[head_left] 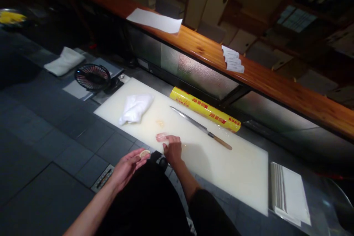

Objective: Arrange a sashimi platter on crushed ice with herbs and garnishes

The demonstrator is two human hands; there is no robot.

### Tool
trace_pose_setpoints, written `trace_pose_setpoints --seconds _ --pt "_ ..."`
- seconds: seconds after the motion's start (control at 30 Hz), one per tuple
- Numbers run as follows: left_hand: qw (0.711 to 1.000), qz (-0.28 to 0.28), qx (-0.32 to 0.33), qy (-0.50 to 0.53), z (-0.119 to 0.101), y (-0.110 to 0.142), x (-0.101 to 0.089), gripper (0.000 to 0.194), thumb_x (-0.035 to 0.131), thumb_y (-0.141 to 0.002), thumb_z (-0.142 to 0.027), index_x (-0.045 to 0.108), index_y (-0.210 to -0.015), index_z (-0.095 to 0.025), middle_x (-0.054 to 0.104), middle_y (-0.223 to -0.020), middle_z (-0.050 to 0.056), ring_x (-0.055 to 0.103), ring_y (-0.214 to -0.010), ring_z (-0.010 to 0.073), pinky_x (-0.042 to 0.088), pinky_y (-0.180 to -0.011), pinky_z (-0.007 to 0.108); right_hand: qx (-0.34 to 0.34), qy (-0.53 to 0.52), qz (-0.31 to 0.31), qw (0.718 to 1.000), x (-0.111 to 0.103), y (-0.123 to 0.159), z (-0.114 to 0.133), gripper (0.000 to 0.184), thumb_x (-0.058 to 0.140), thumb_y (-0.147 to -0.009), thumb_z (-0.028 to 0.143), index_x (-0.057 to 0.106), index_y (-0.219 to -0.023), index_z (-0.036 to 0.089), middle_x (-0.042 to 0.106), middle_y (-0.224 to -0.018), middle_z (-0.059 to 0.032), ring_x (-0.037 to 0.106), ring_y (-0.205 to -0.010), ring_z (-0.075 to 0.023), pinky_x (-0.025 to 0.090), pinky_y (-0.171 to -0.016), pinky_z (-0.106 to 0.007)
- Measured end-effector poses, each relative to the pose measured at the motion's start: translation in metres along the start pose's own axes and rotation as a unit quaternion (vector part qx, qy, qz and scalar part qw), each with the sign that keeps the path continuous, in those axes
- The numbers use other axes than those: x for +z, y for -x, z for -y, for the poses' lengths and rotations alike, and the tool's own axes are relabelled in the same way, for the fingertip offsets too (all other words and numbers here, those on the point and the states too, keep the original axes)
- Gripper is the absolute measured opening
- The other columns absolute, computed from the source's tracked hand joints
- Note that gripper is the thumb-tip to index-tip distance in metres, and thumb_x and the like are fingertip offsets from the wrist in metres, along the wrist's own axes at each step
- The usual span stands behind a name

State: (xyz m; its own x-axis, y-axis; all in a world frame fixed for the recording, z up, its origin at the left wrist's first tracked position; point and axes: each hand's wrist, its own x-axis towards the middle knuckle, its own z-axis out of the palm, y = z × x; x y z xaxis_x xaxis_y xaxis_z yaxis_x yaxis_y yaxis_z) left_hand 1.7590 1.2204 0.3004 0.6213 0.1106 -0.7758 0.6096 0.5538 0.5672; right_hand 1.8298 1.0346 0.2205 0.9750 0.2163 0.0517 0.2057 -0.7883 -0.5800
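Note:
My left hand [127,166] is held palm up off the near edge of the white cutting board [238,169], with a small pale piece of food [144,153] resting on its fingertips. My right hand [172,149] lies on the board's near edge, fingers curled onto a pale pinkish piece of food [161,137]. A long knife [200,127] with a wooden handle lies on the board beyond my right hand. A folded white cloth [135,107] sits at the board's left end. A small pale smear [159,122] marks the board between cloth and knife.
A yellow roll of wrap [205,109] lies along the board's far edge. A round black mesh basket [92,77] and a white towel [64,61] sit to the left. Stacked white cloths [289,193] lie right of the board. Paper slips [232,59] rest on the wooden counter [276,84].

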Motion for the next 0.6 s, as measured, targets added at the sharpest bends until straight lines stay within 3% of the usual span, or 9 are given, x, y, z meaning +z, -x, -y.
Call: trace_pose_setpoints --seconds 0.17,0.3,0.4,0.5,0.6 --pt "1.000 0.014 0.007 -0.006 -0.013 -0.025 0.000 0.036 0.056 -0.079 0.005 0.059 -0.113 -0.004 0.066 -0.117 0.022 0.068 -0.104 0.0231 0.058 -0.082 0.023 0.046 0.029 0.003 0.999 0.011 -0.005 0.008 0.015 0.059 -0.085 0.017 0.065 -0.098 0.013 0.064 -0.101 -0.0121 0.050 -0.098 -0.0279 0.041 -0.089 -0.041" --pt "1.000 0.024 0.020 -0.003 -0.022 -0.039 0.002 0.048 0.057 -0.063 0.008 0.061 -0.109 -0.004 0.069 -0.114 0.019 0.068 -0.103 0.0216 0.057 -0.080 0.020 0.030 -0.078 0.009 0.996 -0.011 -0.003 0.022 0.009 0.056 -0.085 0.013 0.063 -0.088 0.016 0.066 -0.094 -0.0072 0.055 -0.090 -0.0223 0.044 -0.085 -0.035" --pt "0.998 0.052 0.028 0.002 -0.027 -0.043 0.006 0.058 0.057 -0.050 0.006 0.063 -0.106 -0.005 0.071 -0.110 0.017 0.068 -0.101 0.0206 0.055 -0.080 0.018 0.023 -0.192 0.044 0.980 -0.034 -0.008 0.043 0.007 0.056 -0.086 0.018 0.063 -0.087 0.018 0.069 -0.094 -0.0043 0.058 -0.082 -0.0176 0.046 -0.080 -0.031" --pt "0.994 0.103 0.035 -0.006 -0.029 -0.044 0.011 0.058 0.069 -0.049 0.000 0.065 -0.106 -0.007 0.073 -0.105 0.014 0.069 -0.093 0.0191 0.053 -0.081 0.019 0.014 -0.249 0.104 0.963 -0.047 -0.017 0.064 0.009 0.060 -0.085 0.021 0.067 -0.089 0.018 0.070 -0.087 -0.0020 0.059 -0.076 -0.0155 0.046 -0.076 -0.029" --pt "0.988 0.142 0.063 -0.027 -0.027 -0.044 0.013 0.053 0.084 -0.056 -0.016 0.067 -0.106 -0.008 0.073 -0.102 0.014 0.069 -0.092 0.0198 0.052 -0.088 0.024 0.019 -0.241 0.107 0.964 -0.045 -0.028 0.075 0.008 0.064 -0.082 0.019 0.070 -0.087 0.018 0.070 -0.084 -0.0022 0.059 -0.079 -0.0161 0.046 -0.077 -0.029"
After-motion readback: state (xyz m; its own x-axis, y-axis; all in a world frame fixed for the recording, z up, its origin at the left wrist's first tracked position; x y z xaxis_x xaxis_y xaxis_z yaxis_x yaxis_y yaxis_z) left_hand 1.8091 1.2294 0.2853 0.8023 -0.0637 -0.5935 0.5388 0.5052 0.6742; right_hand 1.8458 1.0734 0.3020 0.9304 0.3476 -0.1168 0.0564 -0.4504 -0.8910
